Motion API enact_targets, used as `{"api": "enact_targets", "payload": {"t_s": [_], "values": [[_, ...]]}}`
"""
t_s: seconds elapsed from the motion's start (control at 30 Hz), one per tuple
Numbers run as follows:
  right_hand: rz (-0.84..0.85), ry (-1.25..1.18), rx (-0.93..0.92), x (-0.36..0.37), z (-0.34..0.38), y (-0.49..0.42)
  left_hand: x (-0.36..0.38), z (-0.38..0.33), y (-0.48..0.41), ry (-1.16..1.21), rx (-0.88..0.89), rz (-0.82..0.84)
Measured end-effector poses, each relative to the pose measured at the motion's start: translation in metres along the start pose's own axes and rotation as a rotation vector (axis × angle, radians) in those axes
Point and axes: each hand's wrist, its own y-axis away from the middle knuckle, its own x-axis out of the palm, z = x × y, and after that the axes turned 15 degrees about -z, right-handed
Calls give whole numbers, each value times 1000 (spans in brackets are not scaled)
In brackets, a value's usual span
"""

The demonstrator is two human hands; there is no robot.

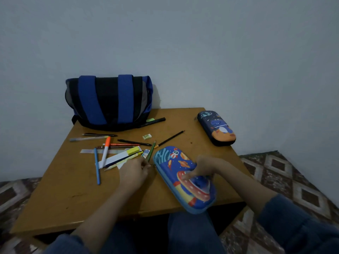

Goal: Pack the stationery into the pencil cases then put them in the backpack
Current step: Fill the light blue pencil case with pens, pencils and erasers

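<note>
A blue space-print pencil case lies closed near the table's front right. My right hand presses down on its top. My left hand pinches something small, seemingly the zipper pull, at the case's left edge. A second, dark blue pencil case lies at the back right corner. The blue and black backpack stands at the back left against the wall. Several pens, pencils, a ruler, a yellow highlighter and a white eraser are scattered across the table's middle.
The small wooden table stands low against a pale wall, with patterned carpet on both sides. My knees in blue trousers sit under the front edge. A blue pen lies nearest the front left.
</note>
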Motion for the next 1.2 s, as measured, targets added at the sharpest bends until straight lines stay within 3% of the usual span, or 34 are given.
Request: {"api": "enact_targets", "payload": {"t_s": [0.17, 0.3, 0.5, 0.77, 0.97, 1.2], "values": [[-184, -146, -2, 14, 2, 5, 3, -1, -8, 2, -13, 4], [-268, -419, 41, 28, 4, -16, 2, 5, 8, 10, 24, 79], [-169, -534, 151, 34, 23, -26, 1, 11, 25, 75, -40, 92], [-193, -641, 153, 36, 19, -28, -8, 15, 30, 137, 11, 117], [-87, -965, 285, 16, 19, -26, -19, 4, 26, 308, 88, -95], [-241, -1390, 366, -3, 3, -21, -28, -9, 30, 324, 193, -107]]}}
